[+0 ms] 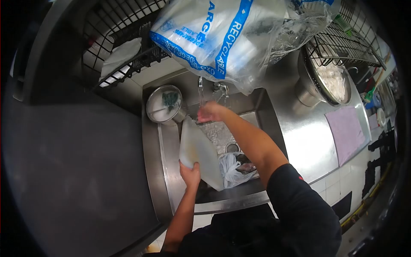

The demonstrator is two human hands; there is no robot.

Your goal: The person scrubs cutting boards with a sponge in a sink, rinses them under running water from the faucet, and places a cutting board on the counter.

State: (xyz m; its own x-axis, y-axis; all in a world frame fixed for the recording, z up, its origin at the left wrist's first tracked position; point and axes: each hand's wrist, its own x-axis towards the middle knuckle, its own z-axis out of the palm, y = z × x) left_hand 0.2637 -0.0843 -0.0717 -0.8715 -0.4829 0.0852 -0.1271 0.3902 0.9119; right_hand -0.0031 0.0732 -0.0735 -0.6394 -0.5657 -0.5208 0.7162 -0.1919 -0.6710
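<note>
My left hand grips the near left edge of a white cutting board, which stands tilted in the metal sink. The board has a faint yellowish stain. Water runs from the faucet area onto my right hand, just beyond the far end of the board. Its fingers look loosely bent and apart, with no object seen in them. A white plastic bag with dark contents lies in the sink, right of the board and near the drain.
A metal bowl with suds and a green scouring pad sits at the sink's far left corner. Above hangs a large printed plastic bag. On the right counter are a pot of whitish contents and a purple cloth. Wire racks overhang the back.
</note>
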